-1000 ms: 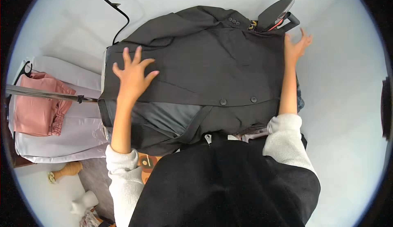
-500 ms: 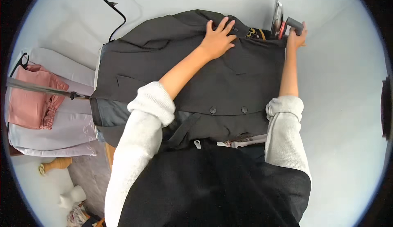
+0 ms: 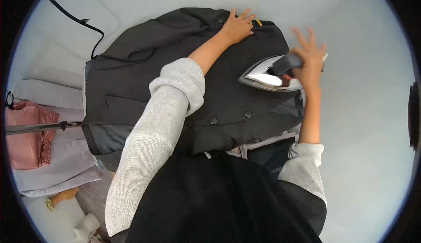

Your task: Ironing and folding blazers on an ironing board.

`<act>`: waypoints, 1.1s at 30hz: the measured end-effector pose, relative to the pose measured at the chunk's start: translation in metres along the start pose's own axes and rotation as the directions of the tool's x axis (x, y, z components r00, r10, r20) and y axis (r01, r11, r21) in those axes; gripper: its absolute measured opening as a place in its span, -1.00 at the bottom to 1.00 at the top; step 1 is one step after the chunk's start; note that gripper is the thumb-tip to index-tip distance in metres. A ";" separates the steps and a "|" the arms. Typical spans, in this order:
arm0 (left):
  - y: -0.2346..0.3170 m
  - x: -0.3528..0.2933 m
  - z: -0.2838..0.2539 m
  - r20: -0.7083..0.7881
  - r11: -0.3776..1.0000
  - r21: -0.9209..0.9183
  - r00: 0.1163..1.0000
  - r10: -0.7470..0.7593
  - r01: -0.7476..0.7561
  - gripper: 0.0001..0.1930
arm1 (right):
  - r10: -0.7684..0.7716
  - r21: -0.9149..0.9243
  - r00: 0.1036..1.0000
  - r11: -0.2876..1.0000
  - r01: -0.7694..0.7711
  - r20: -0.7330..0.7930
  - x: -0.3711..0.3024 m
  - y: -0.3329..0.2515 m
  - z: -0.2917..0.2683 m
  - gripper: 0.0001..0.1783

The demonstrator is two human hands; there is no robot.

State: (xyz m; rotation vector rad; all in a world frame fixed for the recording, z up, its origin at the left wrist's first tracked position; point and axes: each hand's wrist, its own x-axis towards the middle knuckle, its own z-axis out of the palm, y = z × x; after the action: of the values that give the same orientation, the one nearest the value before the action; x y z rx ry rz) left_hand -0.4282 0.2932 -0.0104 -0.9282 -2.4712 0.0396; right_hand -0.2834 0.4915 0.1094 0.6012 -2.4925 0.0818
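A dark grey jacket (image 3: 175, 67) with black buttons is spread out in front of me. Near its far edge lies my left hand (image 3: 239, 27), fingers apart, pressing on the cloth next to a small dark patch with yellow marks (image 3: 258, 23). My right hand (image 3: 310, 63) is at the jacket's right end, around the dark handle of an iron (image 3: 263, 77), some fingers sticking out and slightly blurred. The iron has a shiny silver body and its tip points left over the jacket. Whether its sole touches the cloth I cannot tell.
A black cord (image 3: 72, 16) hangs at the upper left. Pink garment (image 3: 30, 133) and pale lilac clothes (image 3: 66, 155) hang on the left, by a metal rail (image 3: 39, 128). At the lower left are a tan vase-like object (image 3: 63, 197) and a white form (image 3: 87, 225).
The iron has come nearer from the far right corner and turned so its tip points left. My left hand has shifted slightly farther away. The jacket appears further left in view.
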 end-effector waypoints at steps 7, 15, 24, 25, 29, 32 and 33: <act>-0.033 -0.028 -0.065 -0.071 0.993 0.019 0.991 0.113 -0.112 -0.72 | -0.307 0.180 0.950 0.939 0.294 0.051 -0.016 -0.107 0.042 -0.91; -0.013 -0.250 -0.259 0.590 0.941 -0.180 0.797 -0.129 0.286 -0.63 | -0.010 -0.114 0.982 0.993 0.032 0.189 -0.028 -0.002 0.039 -0.63; 0.059 -0.316 -0.229 0.276 0.722 0.064 0.683 -0.676 0.689 -0.39 | -0.165 0.137 0.959 0.981 0.136 0.231 -0.016 -0.147 0.029 -0.70; 0.058 -0.313 -0.227 0.274 0.698 0.043 0.663 -0.696 0.715 -0.39 | -0.187 0.196 0.964 0.969 0.149 0.190 -0.015 -0.173 0.024 -0.82; 0.057 -0.325 -0.208 0.228 0.677 0.000 0.659 -0.717 0.736 -0.53 | -0.244 0.229 0.969 0.946 0.228 0.043 -0.020 -0.195 0.037 -0.93; 0.057 -0.333 -0.193 0.205 0.665 -0.009 0.652 -0.730 0.747 -0.58 | -0.214 0.125 0.967 0.972 0.197 0.139 -0.020 -0.153 0.035 -0.86; 0.057 -0.334 -0.190 0.187 0.669 -0.017 0.659 -0.728 0.743 -0.58 | -0.186 0.032 0.970 0.983 0.183 0.157 -0.023 -0.130 0.037 -0.86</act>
State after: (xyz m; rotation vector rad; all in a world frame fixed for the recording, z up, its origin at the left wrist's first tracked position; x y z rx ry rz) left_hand -0.0905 0.1008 -0.0019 0.1344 -2.8405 -0.2909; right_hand -0.2288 0.3772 0.0566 0.8754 -2.5765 -0.0168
